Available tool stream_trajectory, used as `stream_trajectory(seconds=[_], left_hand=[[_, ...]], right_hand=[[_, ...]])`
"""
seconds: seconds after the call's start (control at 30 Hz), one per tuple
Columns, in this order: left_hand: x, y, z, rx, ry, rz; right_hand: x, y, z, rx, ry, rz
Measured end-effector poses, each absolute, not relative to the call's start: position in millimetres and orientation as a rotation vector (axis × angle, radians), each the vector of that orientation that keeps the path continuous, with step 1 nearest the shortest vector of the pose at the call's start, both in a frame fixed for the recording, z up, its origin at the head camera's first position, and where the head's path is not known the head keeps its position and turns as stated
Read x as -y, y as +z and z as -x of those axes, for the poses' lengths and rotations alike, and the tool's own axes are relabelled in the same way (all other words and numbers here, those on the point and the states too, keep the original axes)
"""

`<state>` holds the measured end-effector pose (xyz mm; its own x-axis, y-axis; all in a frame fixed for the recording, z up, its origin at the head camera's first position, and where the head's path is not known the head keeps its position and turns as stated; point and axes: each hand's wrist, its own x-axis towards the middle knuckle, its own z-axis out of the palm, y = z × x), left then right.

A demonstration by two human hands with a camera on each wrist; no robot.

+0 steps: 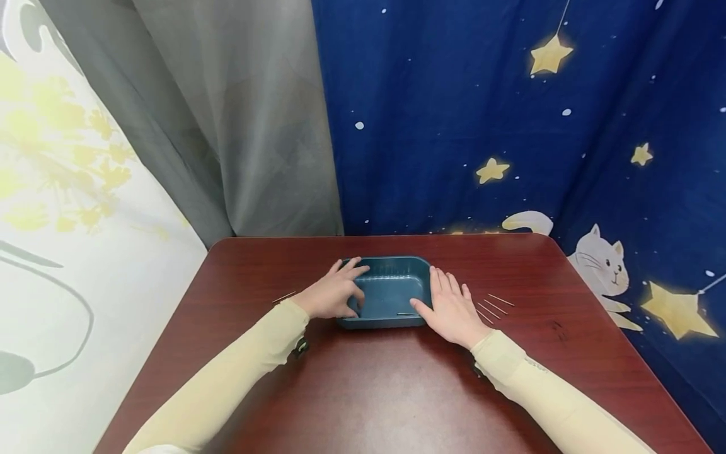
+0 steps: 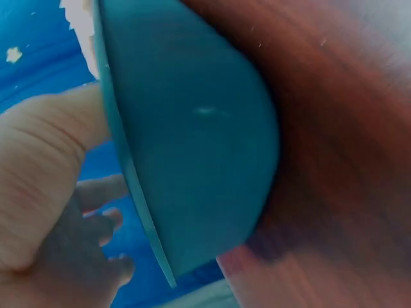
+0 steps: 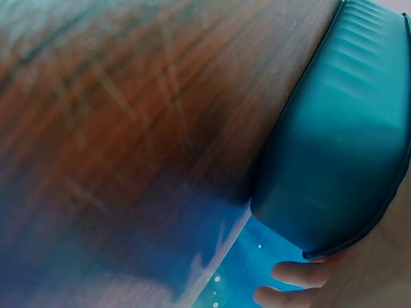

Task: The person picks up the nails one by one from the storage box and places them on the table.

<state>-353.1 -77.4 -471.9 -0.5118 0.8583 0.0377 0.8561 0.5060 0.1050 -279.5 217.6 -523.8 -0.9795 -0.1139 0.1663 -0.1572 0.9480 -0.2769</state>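
A dark teal rectangular tray [image 1: 391,323] with raised walls stands on the table. My left hand [image 1: 333,293] is over its left end, thumb and index finger bent down inside and the other fingers spread. Nothing can be made out between that thumb and finger. In the left wrist view, the thumb [image 2: 83,119] passes behind the tray's rim. My right hand [image 1: 454,309] rests along the right wall with fairly straight fingers, its thumb over the front corner. Near that thumb, a thin dark rod [image 1: 407,314] lies in the tray.
Several thin, needle-like rods [image 1: 492,307] lie on the reddish-brown table [image 1: 386,391] right of the tray. More thin rod [image 1: 283,297] shows beside my left wrist. A grey curtain [image 1: 272,126] and a blue starry curtain [image 1: 431,126] hang behind the table's far edge.
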Motion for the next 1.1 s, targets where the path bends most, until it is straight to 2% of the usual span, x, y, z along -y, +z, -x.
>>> stream_trajectory(seconds=[0.2, 0.7, 1.1], left_hand=[[56, -481, 360, -2.581, 0.086, -1.554], [39, -498, 371, -2.565, 0.113, -1.482], [1, -504, 373, -2.546, 0.092, -1.506]], right_hand=[[-216, -523, 278, 2.959, 0.439, -0.196], [-216, -523, 284, 2.954, 0.45, -0.186], [-216, -527, 288, 2.944, 0.436, -0.189]])
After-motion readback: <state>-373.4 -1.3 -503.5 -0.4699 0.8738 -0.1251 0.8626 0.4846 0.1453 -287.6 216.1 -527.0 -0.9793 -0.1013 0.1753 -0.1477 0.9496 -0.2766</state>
